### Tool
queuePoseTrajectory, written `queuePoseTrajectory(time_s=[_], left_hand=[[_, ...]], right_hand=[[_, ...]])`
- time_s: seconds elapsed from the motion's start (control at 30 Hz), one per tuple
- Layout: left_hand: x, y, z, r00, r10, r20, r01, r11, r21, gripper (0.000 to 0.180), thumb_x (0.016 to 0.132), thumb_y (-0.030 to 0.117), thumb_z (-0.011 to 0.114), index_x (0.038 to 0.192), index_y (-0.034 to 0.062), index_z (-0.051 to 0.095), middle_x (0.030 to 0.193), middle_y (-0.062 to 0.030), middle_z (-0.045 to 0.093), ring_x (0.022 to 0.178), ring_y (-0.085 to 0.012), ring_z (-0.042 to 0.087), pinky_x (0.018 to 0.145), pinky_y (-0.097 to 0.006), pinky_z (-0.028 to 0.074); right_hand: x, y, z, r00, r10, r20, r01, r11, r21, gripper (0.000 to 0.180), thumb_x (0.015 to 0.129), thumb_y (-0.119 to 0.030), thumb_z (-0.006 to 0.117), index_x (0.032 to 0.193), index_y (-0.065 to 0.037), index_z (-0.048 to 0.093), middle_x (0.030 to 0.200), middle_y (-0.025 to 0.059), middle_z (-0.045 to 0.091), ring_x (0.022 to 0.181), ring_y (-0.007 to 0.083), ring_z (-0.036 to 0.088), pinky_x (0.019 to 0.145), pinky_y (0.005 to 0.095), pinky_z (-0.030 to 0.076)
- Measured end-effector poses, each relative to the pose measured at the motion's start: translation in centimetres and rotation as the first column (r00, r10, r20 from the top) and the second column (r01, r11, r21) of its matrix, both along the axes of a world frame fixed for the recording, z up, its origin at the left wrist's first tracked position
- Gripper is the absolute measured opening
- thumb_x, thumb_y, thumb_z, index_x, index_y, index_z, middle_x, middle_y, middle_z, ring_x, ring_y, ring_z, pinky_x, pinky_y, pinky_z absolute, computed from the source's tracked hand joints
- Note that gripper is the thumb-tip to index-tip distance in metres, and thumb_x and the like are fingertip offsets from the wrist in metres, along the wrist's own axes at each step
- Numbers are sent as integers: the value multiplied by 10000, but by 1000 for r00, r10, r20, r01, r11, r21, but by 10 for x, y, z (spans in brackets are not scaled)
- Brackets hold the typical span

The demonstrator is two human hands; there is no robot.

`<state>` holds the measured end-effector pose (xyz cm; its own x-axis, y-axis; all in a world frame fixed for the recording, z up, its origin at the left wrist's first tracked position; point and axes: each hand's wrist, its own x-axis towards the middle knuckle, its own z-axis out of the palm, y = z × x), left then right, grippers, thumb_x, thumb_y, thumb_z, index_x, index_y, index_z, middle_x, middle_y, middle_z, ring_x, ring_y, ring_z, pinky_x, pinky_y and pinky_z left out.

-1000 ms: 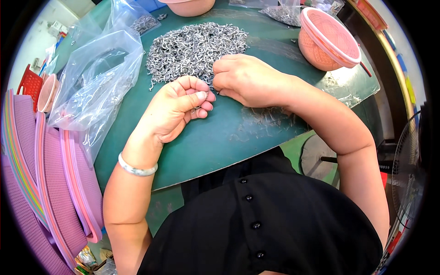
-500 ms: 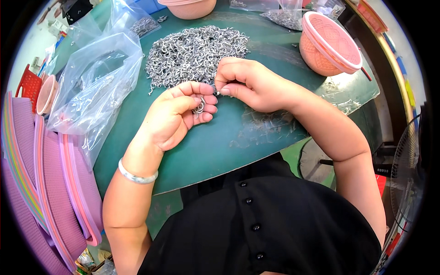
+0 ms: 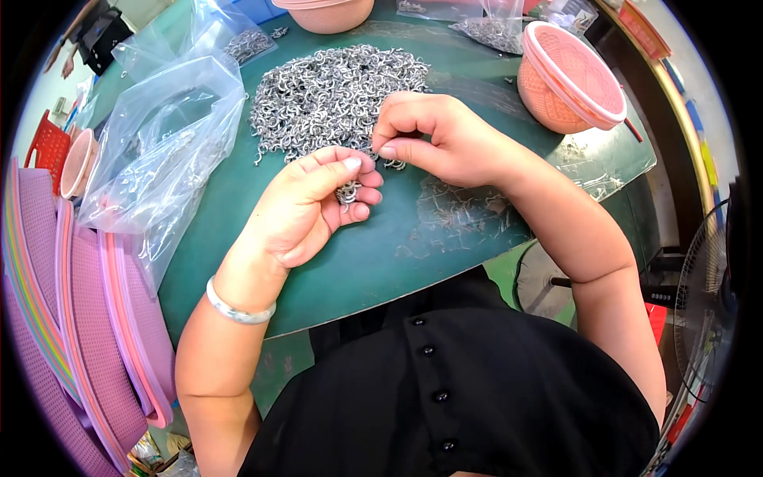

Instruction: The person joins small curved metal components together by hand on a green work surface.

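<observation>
A wide heap of small curved metal hooks lies on the green table, just beyond my hands. My left hand, palm turned up, has its fingers curled around several of these hooks. Its thumb rests against the index finger. Close to its fingertips, at the heap's near right edge, my right hand is closed in a pinch of thumb and index finger. Whatever sits in that pinch is too small or hidden to make out.
Clear plastic bags lie left of the heap, and a bag of metal pieces is behind it. Pink baskets stand at right and far back. Purple woven baskets are stacked at left. A fan stands at right.
My left thumb has shifted up from the held hooks to the index finger, and the fingers have curled more. My right hand has risen slightly. At far left, a person's hand has come into view.
</observation>
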<state>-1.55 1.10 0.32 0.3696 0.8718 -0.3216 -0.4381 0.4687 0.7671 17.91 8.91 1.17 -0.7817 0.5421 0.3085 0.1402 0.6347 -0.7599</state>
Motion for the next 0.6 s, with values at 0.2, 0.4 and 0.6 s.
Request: queuePoseTrajectory(time_s=[0.2,0.4,0.6], left_hand=[[1,1,-1,998,51,-23,-50,999,16,133,882,139,512,923,18,545,863,-78,576,717,-141,539,614,-242,452],[0,2,-2,996,59,-72,-60,998,-1,139,887,120,498,954,11,551,836,-71,581,702,-136,540,604,-236,454],[2,0,0,995,23,-96,-23,1000,-5,166,888,120,495,991,3,554,843,-81,595,714,-146,567,617,-236,464]], right_hand=[[6,1,-8,983,-47,179,-22,931,364,60,712,-91,604,745,-44,587,765,88,522,796,289,540,688,375,454],[4,0,-6,982,-46,184,-21,937,349,72,720,-75,598,769,-27,577,780,96,524,798,281,543,685,362,455],[5,0,-1,999,24,37,-22,998,-52,38,775,-15,561,783,5,529,762,48,507,720,148,478,650,264,400]])
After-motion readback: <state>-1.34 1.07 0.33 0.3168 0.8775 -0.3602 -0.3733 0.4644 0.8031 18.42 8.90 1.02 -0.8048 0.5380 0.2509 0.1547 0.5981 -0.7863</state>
